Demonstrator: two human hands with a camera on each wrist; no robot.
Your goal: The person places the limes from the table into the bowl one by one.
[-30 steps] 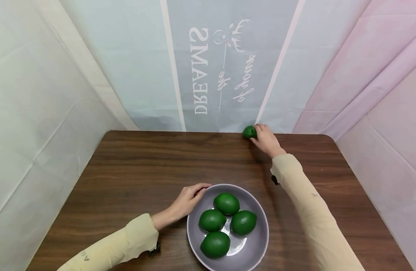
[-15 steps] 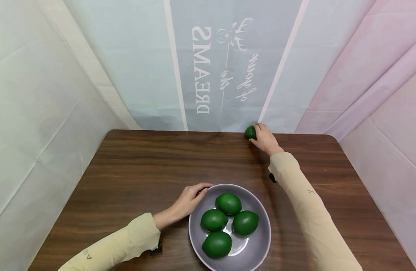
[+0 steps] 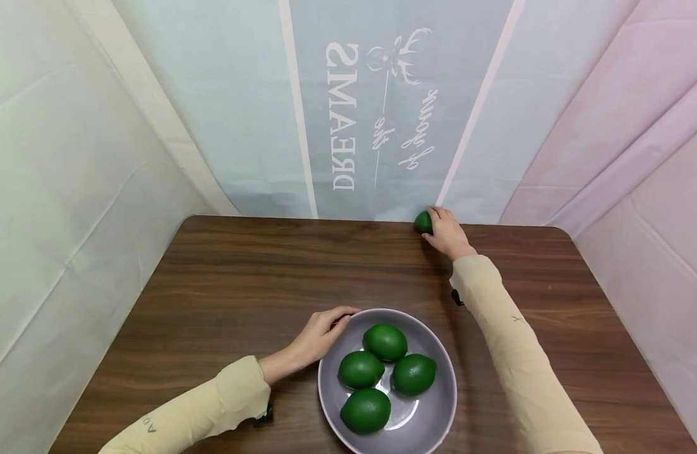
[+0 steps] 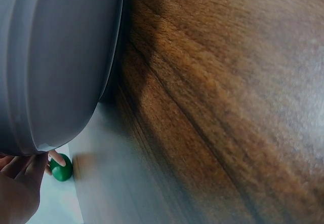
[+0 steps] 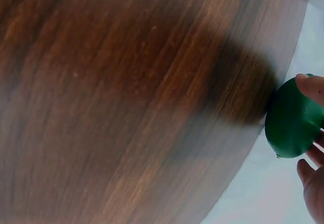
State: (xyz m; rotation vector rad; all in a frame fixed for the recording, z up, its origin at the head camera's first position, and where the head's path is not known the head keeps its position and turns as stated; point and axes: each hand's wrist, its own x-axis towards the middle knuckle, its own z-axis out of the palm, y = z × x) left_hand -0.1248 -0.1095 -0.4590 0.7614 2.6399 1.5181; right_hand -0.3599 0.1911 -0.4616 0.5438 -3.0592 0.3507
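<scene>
At the table's far edge my right hand [image 3: 447, 233] holds a green lime [image 3: 423, 222], fingers and thumb around its right side. The right wrist view has this lime [image 5: 289, 120] close up, at the edge of the tabletop, with part of my hand [image 5: 315, 191] at the frame's border. My left hand [image 3: 317, 334] grips the upper left rim of a round grey-purple bowl [image 3: 433, 419]. Several green limes [image 3: 385, 342] lie inside that bowl. In the left wrist view the bowl's outer wall [image 4: 71, 57] hides part of my left hand [image 4: 20, 188].
The dark wood table [image 3: 241, 271] has rounded far corners. Right behind its far edge hangs a pale blue cloth [image 3: 377, 126] with mirrored lettering. Light cloth walls [image 3: 59, 189] flank the table on both sides.
The head view has shifted a little, so everything appears slightly further right. Both hands, the bowl and the limes otherwise keep nearly the same places.
</scene>
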